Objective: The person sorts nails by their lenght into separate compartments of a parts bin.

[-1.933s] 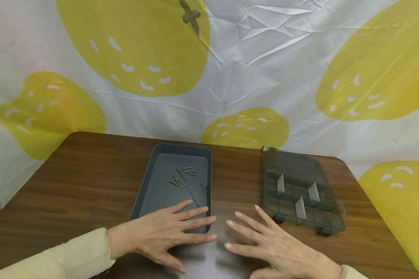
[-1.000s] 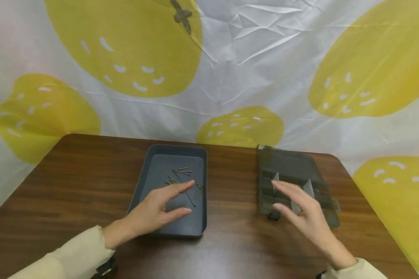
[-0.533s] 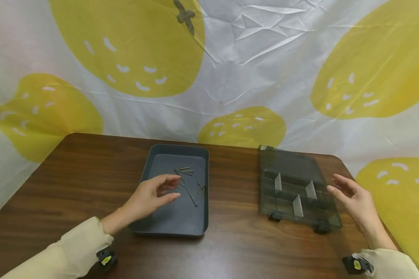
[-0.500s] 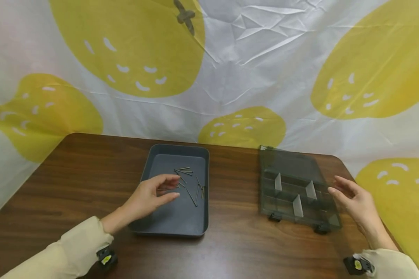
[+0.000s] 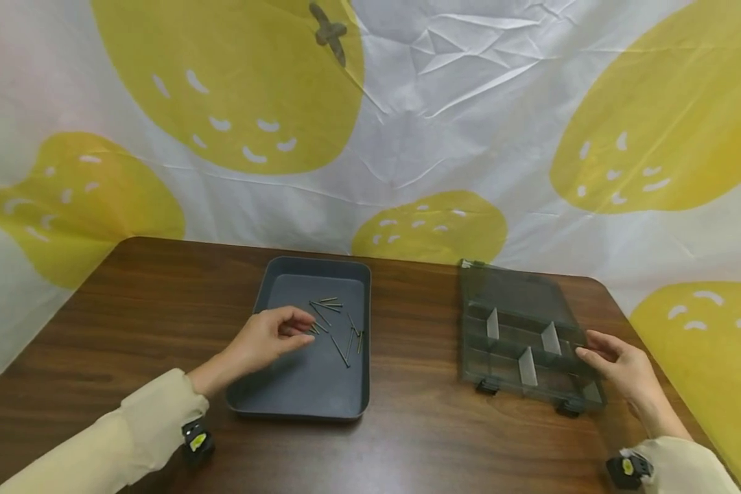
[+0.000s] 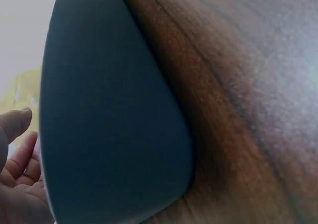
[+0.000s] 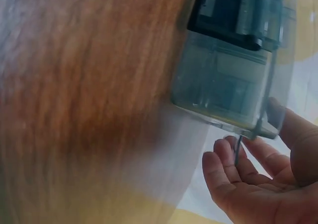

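In the head view my left hand (image 5: 278, 333) hovers over a dark grey tray (image 5: 296, 398), fingers loosely bent and thumb apart, holding nothing. Its fingertips overlap several thin, nail-like metal pieces (image 5: 339, 350) lying loose in the tray. The left wrist view shows the tray's outer wall (image 6: 114, 110) hiding part of the hand. At the right edge of a smoky clear organizer box (image 5: 512, 288) is my right hand (image 5: 620, 363), fingers loosely curved. In the right wrist view its thumb overlaps the box end and its fingers lie around a thin tab (image 7: 238, 149).
The closed box has pale dividers (image 5: 527, 366) inside and black latches (image 5: 488, 386) along its front. Brown wooden table (image 5: 420, 425) shows between tray and box. A lemon-print cloth (image 5: 444, 137) hangs behind. Small wrist cameras (image 5: 196, 439) sit at both cuffs.
Both hands, earlier spread over the front of the table, have moved apart. The left drew back and lowered over the tray; the right passed over the box and came down at its right edge.
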Motion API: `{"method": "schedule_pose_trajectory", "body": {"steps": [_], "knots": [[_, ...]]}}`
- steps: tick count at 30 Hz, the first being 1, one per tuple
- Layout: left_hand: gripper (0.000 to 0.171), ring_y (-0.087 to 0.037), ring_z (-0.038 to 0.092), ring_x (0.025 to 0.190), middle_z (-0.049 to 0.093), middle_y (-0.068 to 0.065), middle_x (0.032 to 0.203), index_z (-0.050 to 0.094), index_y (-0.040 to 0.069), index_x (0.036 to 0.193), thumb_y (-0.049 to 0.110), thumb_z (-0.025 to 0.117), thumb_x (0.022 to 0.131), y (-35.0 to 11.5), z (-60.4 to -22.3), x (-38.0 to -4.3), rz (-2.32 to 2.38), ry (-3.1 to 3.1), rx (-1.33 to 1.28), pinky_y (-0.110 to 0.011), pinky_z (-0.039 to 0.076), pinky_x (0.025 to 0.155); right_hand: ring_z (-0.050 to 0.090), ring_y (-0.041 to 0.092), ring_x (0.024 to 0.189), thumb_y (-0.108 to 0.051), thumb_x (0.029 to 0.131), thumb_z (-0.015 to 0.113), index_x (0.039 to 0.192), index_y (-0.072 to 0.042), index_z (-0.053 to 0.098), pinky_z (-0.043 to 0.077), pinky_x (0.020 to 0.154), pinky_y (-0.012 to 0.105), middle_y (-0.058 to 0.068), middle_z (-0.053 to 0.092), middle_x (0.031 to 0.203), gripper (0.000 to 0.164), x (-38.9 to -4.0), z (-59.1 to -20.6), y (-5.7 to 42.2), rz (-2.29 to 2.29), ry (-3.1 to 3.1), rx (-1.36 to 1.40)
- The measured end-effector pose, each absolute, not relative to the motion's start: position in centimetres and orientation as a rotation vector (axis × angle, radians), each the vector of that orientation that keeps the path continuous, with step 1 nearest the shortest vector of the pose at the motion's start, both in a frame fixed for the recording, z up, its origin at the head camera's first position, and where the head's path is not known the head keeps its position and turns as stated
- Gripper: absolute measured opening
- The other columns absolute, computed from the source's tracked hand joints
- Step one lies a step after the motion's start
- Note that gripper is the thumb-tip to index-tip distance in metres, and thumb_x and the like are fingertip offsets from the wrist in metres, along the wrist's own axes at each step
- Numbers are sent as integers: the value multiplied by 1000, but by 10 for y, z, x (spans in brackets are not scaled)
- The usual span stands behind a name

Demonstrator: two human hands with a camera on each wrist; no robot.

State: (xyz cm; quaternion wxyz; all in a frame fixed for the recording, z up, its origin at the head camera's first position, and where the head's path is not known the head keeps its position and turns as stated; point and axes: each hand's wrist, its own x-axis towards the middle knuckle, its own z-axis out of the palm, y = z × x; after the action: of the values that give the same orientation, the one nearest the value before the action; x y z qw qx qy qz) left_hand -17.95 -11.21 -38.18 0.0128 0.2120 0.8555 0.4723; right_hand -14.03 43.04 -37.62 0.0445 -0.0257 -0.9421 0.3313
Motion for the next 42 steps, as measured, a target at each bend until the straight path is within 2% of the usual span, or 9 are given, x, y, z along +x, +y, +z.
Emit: {"method": "schedule_pose_trajectory", "body": {"steps": [5, 8, 9, 12, 16, 20, 28, 35, 42], "knots": [[26, -18, 67, 84, 69, -14, 97, 66, -2, 104, 13, 71, 84, -104, -385, -186, 1430, 2636, 684, -20, 50, 69, 35, -28, 79, -26, 95, 56, 132, 16, 41, 42, 63, 5, 39, 47, 125, 58, -142, -381, 432, 1004, -2876, -120], [23, -15, 66, 80, 70, -11, 91, 67, 0, 101, 12, 72, 82, -99, -388, -190, 1397, 2646, 692, -20, 49, 67, 38, -26, 78, -26, 95, 57, 129, 16, 44, 43, 62, 6, 31, 59, 115, 56, -143, -384, 434, 1012, -2847, -143], [22, -15, 66, 80, 70, -10, 90, 68, 0, 101, 12, 72, 82, -97, -389, -191, 1387, 2650, 693, -20, 49, 66, 40, -26, 77, -26, 94, 57, 129, 16, 45, 43, 62, 7, 23, 63, 110, 55, -144, -385, 435, 1014, -2839, -148], [20, -13, 64, 78, 70, -7, 87, 69, 1, 98, 11, 72, 81, -93, -392, -194, 1372, 2651, 680, -20, 48, 65, 41, -25, 77, -25, 94, 58, 126, 15, 48, 44, 62, 8, 11, 66, 105, 53, -146, -389, 437, 1010, -2808, -155], [17, -11, 63, 76, 70, -6, 86, 70, 1, 96, 9, 72, 80, -88, -395, -196, 1356, 2650, 662, -19, 48, 65, 39, -26, 76, -23, 94, 57, 125, 16, 50, 43, 61, 7, 26, 63, 109, 50, -146, -390, 436, 980, -2795, -161], [16, -10, 64, 73, 70, -7, 83, 70, 1, 93, 8, 73, 79, -83, -398, -195, 1344, 2659, 674, -19, 49, 65, 39, -25, 73, -21, 94, 58, 123, 16, 51, 42, 59, 7, 31, 63, 105, 48, -145, -389, 434, 942, -2798, -184], [16, -9, 64, 70, 70, -6, 80, 70, 2, 91, 8, 75, 77, -77, -403, -196, 1312, 2719, 687, -19, 49, 63, 41, -22, 72, -23, 94, 58, 124, 15, 51, 43, 59, 9, 5, 67, 92, 49, -144, -389, 433, 940, -2801, -229], [15, -6, 58, 69, 67, -1, 76, 71, 4, 89, 8, 77, 75, -73, -406, -198, 1264, 2760, 678, -19, 47, 63, 42, -19, 71, -25, 94, 57, 124, 15, 51, 44, 59, 11, -24, 55, 79, 50, -145, -391, 434, 964, -2786, -229], [16, -4, 53, 67, 62, 3, 72, 71, 5, 88, 8, 77, 74, -71, -408, -198, 1217, 2809, 708, -19, 44, 62, 43, -19, 71, -26, 94, 58, 124, 14, 51, 42, 59, 10, -29, 52, 77, 51, -144, -393, 435, 982, -2770, -225]]}}
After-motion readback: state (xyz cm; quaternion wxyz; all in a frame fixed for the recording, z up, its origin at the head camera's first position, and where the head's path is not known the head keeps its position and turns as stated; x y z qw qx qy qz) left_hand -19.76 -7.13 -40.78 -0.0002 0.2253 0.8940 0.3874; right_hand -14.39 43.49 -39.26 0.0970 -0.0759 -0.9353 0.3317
